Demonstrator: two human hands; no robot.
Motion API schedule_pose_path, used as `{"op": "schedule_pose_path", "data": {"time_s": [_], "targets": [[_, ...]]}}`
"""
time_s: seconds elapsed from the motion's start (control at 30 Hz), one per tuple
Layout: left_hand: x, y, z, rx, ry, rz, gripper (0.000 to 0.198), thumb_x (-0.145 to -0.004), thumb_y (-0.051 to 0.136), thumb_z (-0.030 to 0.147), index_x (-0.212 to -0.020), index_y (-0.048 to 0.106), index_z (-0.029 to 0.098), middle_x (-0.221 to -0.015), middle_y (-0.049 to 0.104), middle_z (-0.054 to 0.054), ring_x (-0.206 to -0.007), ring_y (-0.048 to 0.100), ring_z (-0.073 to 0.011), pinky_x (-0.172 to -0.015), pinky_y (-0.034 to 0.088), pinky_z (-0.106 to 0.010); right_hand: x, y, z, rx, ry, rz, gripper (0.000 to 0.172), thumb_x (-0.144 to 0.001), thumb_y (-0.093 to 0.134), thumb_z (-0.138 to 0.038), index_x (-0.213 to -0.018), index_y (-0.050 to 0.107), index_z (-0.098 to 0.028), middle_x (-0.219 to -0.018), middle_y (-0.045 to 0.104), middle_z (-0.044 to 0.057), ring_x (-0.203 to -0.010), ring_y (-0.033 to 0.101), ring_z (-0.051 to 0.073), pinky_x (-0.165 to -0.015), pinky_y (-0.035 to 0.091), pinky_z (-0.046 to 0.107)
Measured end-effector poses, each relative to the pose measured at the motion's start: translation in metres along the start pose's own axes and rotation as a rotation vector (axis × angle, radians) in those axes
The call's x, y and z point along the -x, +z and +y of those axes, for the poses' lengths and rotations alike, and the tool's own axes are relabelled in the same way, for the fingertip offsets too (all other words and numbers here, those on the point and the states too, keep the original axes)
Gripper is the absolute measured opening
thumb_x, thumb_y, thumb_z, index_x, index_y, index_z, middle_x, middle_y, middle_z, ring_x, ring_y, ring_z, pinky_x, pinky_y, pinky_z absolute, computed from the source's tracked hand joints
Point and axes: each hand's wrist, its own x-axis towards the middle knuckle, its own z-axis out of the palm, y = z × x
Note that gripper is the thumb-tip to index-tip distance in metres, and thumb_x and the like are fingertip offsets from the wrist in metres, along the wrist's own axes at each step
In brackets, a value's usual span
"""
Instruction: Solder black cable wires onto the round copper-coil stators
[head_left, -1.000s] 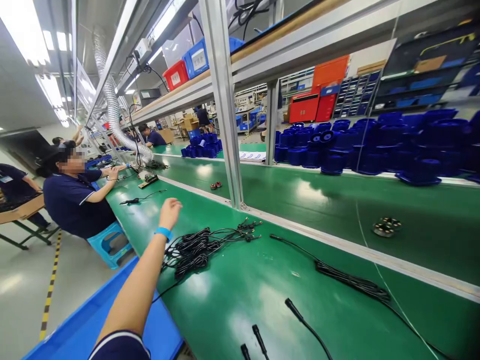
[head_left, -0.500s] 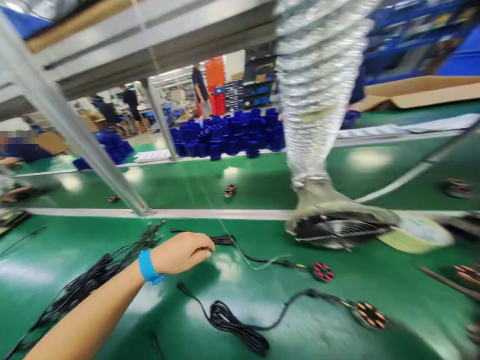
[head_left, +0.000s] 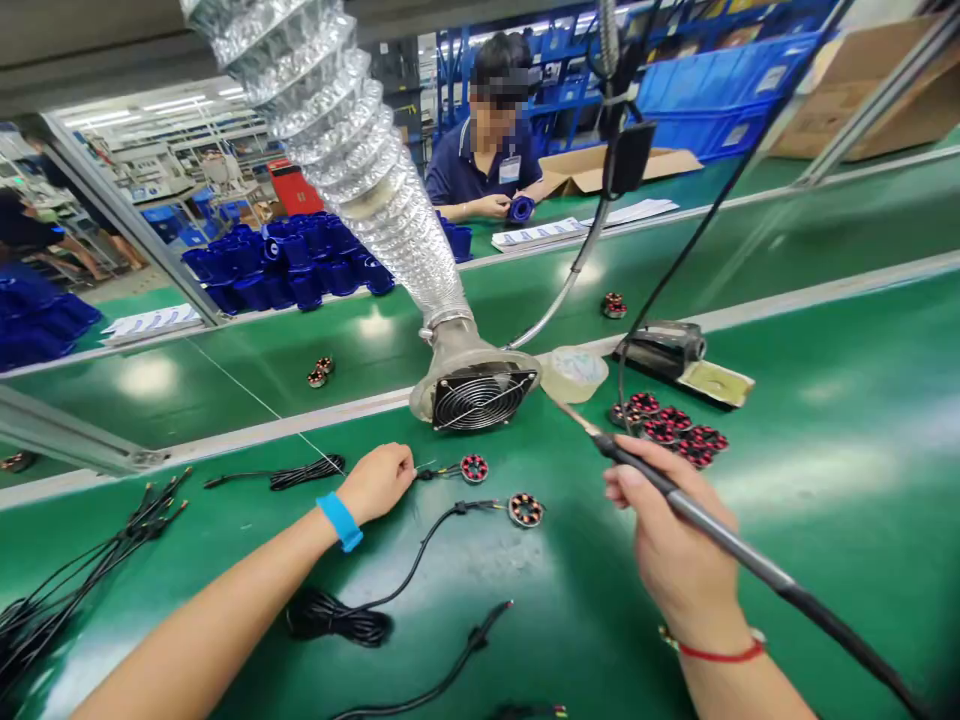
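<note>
My left hand (head_left: 381,482), with a blue wristband, is closed in a pinch on a thin solder wire (head_left: 277,415). The wire's short end sticks out past the fingertips, close to a black cable joined to a small red-wound motor stator (head_left: 474,468). My right hand (head_left: 679,540) grips a soldering iron (head_left: 720,535) like a pen, its tip pointing up and left near a pale round tub (head_left: 574,375). Nearer me lies a copper-wound stator (head_left: 525,510) wired to a coiled black cable (head_left: 341,618).
A fume extractor fan (head_left: 480,398) hangs on a silver duct (head_left: 367,150) ahead. Several stators (head_left: 675,425) cluster beside the iron stand (head_left: 667,350). Loose black cables (head_left: 97,560) lie at left. Across the bench a co-worker (head_left: 487,150) holds a blue part.
The view has swung right. My left hand has moved toward the red stator and closed on the solder wire. My right hand has come into view with the soldering iron.
</note>
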Motion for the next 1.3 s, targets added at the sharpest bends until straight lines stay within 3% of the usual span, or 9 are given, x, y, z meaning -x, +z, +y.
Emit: {"op": "schedule_pose_path", "data": {"time_s": [0.17,0.33,0.43,0.6,0.73,0.87,1.07,1.3], "targets": [[0.007,0.001,0.004,0.121,-0.036,0.048,0.014,-0.083,0.043,0.025,-0.070,0.046,0.021,-0.069,0.056,-0.001,-0.069,0.058,-0.0183,-0.067,0.045,-0.030,0.012,0.008,-0.023,-0.051,-0.077,-0.148,0.028,-0.088,0.057,-0.042,-0.104,0.067,-0.021,-0.080,0.072,0.005,-0.057,0.065,0.016,-0.056,0.058,0.031],[0.023,0.009,0.027,0.232,0.031,-0.041,0.019,-0.088,0.034,0.034,-0.078,0.045,0.021,-0.061,0.057,0.002,-0.052,0.054,-0.0140,-0.054,0.043,-0.025,0.008,0.012,-0.022,-0.124,-0.008,-0.310,0.033,-0.092,0.050,-0.036,-0.121,0.057,-0.021,-0.081,0.074,0.003,-0.056,0.066,0.013,-0.060,0.058,0.027],[0.022,0.022,0.044,0.199,0.098,-0.023,0.014,-0.083,0.045,0.031,-0.074,0.048,0.020,-0.066,0.056,0.001,-0.061,0.052,-0.0148,-0.058,0.041,-0.026,0.003,0.012,-0.013,-0.111,0.023,-0.367,0.034,-0.095,0.042,-0.034,-0.125,0.052,-0.019,-0.082,0.074,0.003,-0.057,0.066,0.011,-0.064,0.057,0.026],[0.017,0.043,0.060,0.119,0.171,0.048,0.009,-0.083,0.046,0.027,-0.081,0.052,0.021,-0.078,0.056,-0.003,-0.072,0.053,-0.0193,-0.069,0.043,-0.032,0.002,0.019,-0.005,0.000,-0.008,-0.409,0.024,-0.093,0.038,-0.028,-0.109,0.054,-0.019,-0.084,0.072,0.005,-0.063,0.067,0.013,-0.065,0.054,0.027],[0.019,0.048,0.054,0.119,0.243,0.082,0.019,-0.087,0.044,0.035,-0.087,0.057,0.021,-0.082,0.058,-0.005,-0.075,0.057,-0.0214,-0.070,0.046,-0.034,0.007,0.026,-0.007,0.070,-0.032,-0.426,0.024,-0.086,0.048,-0.020,-0.109,0.053,-0.020,-0.090,0.071,0.005,-0.073,0.067,0.016,-0.070,0.053,0.028],[0.011,0.043,0.042,0.180,0.246,0.142,0.027,-0.086,0.046,0.044,-0.082,0.061,0.023,-0.078,0.059,-0.005,-0.072,0.059,-0.0219,-0.068,0.049,-0.033,0.008,0.026,-0.012,0.150,-0.074,-0.490,0.036,-0.081,0.055,-0.015,-0.116,0.050,-0.022,-0.098,0.070,0.004,-0.067,0.065,0.013,-0.067,0.051,0.025],[-0.009,0.043,0.024,0.307,0.230,0.144,0.041,-0.086,0.042,0.058,-0.075,0.064,0.024,-0.076,0.063,-0.003,-0.075,0.062,-0.0226,-0.070,0.052,-0.030,0.006,0.024,-0.011,0.230,-0.162,-0.564,0.036,-0.079,0.057,-0.012,-0.112,0.057,-0.025,-0.082,0.072,-0.002,-0.075,0.068,0.015,-0.072,0.050,0.022],[-0.011,0.047,0.019,0.315,0.232,0.123,0.042,-0.082,0.046,0.061,-0.076,0.066,0.025,-0.078,0.065,-0.003,-0.078,0.063,-0.0231,-0.072,0.052,-0.030,0.006,0.024,-0.011,0.354,-0.244,-0.603,0.031,-0.084,0.057,-0.021,-0.115,0.059,-0.023,-0.082,0.073,0.001,-0.077,0.069,0.018,-0.073,0.049,0.025]]}}
